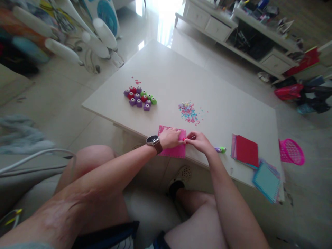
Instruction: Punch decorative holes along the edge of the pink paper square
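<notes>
Left hand (169, 137) flat, fingers together, pinning pink paper (173, 147) at table's (160, 69) near edge; right hand (198, 141) pinches small red punch (184, 139) (partly hidden) on paper's right edge; press squarely, keeping the sheet flat.

Both forearms reached from the bottom of the frame toward its centre. The left hand (169, 137) lay palm down, fingers flat, wrist banded. Just right of it, the right hand (199, 141) curled, fingertips pinched together.
</notes>
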Tool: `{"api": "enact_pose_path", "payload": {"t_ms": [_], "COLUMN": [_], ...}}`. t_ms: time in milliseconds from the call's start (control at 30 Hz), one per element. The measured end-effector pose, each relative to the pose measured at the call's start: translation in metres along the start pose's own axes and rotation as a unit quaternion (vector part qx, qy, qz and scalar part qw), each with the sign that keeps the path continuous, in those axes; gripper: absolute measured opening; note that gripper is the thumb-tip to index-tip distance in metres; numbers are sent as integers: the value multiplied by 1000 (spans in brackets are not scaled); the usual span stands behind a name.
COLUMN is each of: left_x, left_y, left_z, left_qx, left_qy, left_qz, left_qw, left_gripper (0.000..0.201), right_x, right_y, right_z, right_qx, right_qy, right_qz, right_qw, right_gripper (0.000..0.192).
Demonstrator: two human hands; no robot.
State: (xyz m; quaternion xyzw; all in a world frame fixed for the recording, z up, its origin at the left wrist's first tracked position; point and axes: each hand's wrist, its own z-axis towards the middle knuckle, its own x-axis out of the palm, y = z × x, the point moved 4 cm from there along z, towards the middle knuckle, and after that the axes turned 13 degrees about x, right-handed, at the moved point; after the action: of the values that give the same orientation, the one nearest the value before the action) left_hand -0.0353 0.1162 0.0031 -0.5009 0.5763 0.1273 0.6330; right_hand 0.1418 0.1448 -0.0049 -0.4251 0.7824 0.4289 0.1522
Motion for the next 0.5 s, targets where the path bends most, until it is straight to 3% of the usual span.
{"api": "enact_pose_path", "payload": {"t_ms": [233,500], "left_x": [0,4], "left_y": [-2,-2], "left_z": [3,6], "left_qx": [-39,-62], "left_qy": [-19,-1], "left_qz": [12,7], "left_qw": [999,998], "left_gripper": [59,64], "right_x": [-4,-1], "right_y": [10,19], "right_z": [3,5], "right_qx": [58,90], "right_qy": [-48,-77], "right_qz": [-127,-195], "right_qw": [989,974], "right_gripper": [40,42]}}
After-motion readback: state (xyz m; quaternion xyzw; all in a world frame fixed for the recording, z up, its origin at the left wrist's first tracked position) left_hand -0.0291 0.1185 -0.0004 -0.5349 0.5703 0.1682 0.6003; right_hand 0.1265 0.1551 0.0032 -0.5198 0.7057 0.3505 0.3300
